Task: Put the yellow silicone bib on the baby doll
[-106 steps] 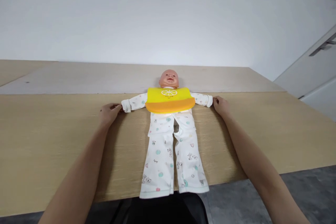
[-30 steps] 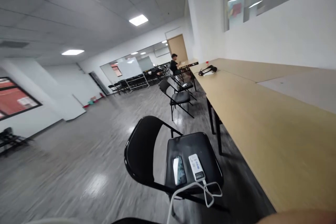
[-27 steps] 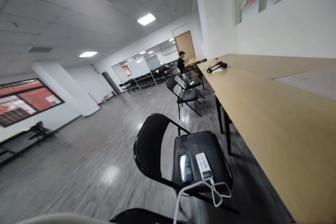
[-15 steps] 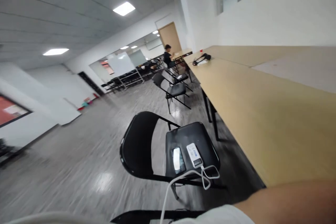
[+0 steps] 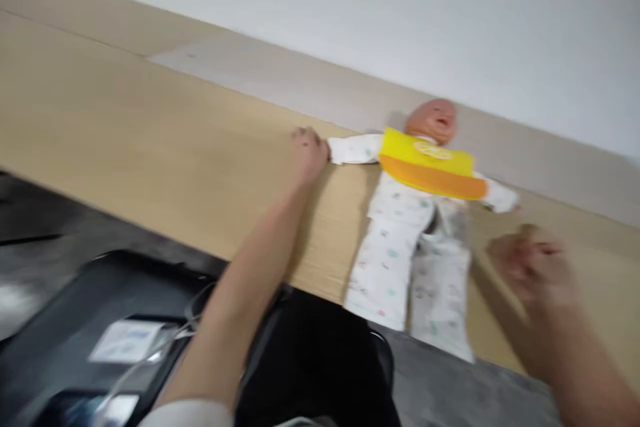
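A baby doll (image 5: 417,213) lies on its back on the wooden table (image 5: 150,147), dressed in white printed pyjamas with a yellow and orange bib (image 5: 427,163) over its chest. Its trouser legs hang over the table's front edge. My left hand (image 5: 307,153) rests on the table, touching the cuff of the doll's sleeve; its fingers look curled, though the frame is blurred. My right hand (image 5: 533,267) hovers in the air beside the doll's legs, smeared by motion, with nothing visible in it.
A black folding chair (image 5: 75,320) stands at the lower left, with a white power bank (image 5: 125,340), a cable and a phone on its seat. A white wall runs behind the table. Grey floor shows below the table edge.
The view has swung from the room and the chair back to the table and doll. My left hand is again at the doll's sleeve; my right hand has lifted off the table.
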`<state>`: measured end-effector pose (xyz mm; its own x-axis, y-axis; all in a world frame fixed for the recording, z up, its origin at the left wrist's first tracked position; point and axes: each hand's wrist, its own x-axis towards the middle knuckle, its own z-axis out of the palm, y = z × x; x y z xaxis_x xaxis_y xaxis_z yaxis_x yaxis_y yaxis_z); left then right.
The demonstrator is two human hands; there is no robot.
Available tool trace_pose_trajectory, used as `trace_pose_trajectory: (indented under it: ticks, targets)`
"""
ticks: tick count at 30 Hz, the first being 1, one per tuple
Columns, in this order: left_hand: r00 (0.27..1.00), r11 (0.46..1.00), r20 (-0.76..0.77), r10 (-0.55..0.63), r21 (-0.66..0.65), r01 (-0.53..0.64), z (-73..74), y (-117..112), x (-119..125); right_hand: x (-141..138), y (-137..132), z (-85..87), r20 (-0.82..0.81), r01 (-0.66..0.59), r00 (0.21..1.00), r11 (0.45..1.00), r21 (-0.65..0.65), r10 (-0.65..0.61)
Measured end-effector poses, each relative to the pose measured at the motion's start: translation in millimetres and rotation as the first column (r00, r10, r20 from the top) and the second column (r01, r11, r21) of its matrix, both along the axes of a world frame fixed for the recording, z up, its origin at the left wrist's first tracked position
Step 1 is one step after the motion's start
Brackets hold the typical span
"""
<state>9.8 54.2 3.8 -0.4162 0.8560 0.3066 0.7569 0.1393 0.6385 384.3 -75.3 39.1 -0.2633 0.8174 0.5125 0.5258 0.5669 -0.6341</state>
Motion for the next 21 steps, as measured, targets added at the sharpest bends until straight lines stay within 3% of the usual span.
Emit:
trace_pose_trajectory:
  ticks: [2, 4, 5, 7, 10, 14, 18, 21]
  targets:
    - [0.997, 0.993, -0.069, -0.042, 0.107, 0.049, -10.8, 9, 1, 4, -26, 15.0, -0.047, -0.082, 0.996, 0.99, -0.117, 0.077]
    - [0.992, 0.977, -0.096, -0.081, 0.19, 0.098, -16.6, 13, 2, -13, -52, 22.2, 0.03, -0.135, 0.989, 0.974, -0.182, 0.143]
    - [0.991, 0.97, -0.093, -0.1, 0.213, 0.118, -18.0, 14, 3, -25, -64, 23.9, 0.158, -0.116, 0.977, 0.981, -0.158, 0.141]
    - [0.989, 0.961, -0.081, -0.122, 0.239, 0.138, -19.1, 14, 5, -54, -87, 25.0, 0.392, -0.239, 0.885, 0.968, -0.082, 0.252]
    - [0.991, 0.959, -0.059, -0.121, 0.252, 0.132, -20.3, 14, 5, -90, -109, 20.8, 0.607, -0.318, 0.774, 0.939, 0.13, 0.178]
    - [0.994, 0.956, -0.037, -0.104, 0.273, 0.11, -19.4, 13, 4, -111, -111, 4.3, 0.693, -0.335, 0.72, 0.891, 0.307, 0.031]
    - [0.982, 0.944, -0.054, -0.182, 0.269, 0.19, -7.1, 1, 11, -114, -98, -1.2, 0.716, -0.386, 0.693, 0.88, 0.275, 0.081]
    - [0.954, 0.917, -0.089, -0.288, 0.263, 0.301, 6.4, -6, 28, -115, -87, 8.7, 0.623, -0.358, 0.767, 0.908, 0.219, 0.152]
